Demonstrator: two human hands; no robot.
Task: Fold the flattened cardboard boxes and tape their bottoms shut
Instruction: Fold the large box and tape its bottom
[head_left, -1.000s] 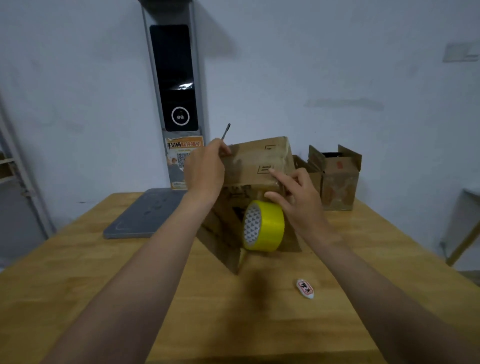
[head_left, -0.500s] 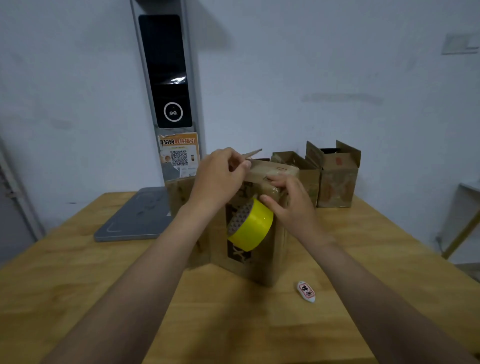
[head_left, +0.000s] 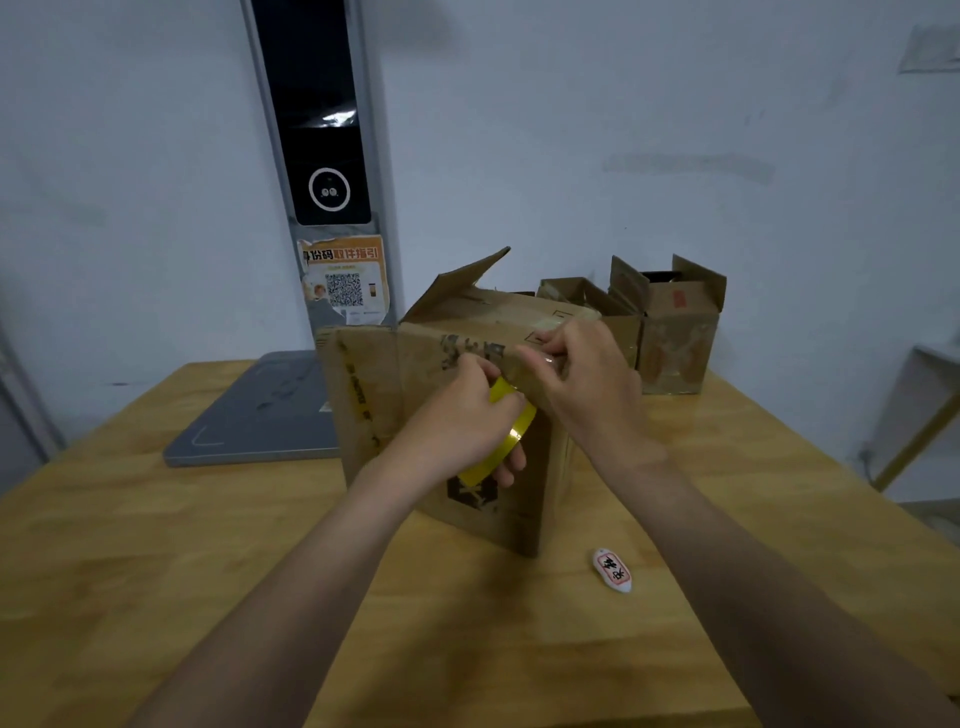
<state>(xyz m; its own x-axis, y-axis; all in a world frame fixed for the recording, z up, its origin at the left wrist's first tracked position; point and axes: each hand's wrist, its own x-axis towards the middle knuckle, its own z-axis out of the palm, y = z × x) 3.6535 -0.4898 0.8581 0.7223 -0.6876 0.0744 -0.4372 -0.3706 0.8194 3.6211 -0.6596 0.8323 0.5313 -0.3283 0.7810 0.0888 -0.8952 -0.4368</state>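
Note:
A brown cardboard box (head_left: 379, 395) stands on the wooden table (head_left: 156, 571), bottom side up, with one flap (head_left: 457, 283) sticking up at the back. My left hand (head_left: 457, 421) grips a yellow tape roll (head_left: 511, 434) against the box's near face. My right hand (head_left: 582, 384) pinches the clear tape end at the box's top front edge, fingers curled over the corner.
Two more folded boxes (head_left: 675, 332) stand behind, against the wall. A small white oval object with a red label (head_left: 613, 569) lies on the table at the right. A grey flat pad (head_left: 260, 415) and a tall kiosk (head_left: 322, 156) are at the back left.
My left hand dropped from the box top and took the yellow roll, which my right hand held before. My right hand shifted to the top front edge. One back flap now stands up.

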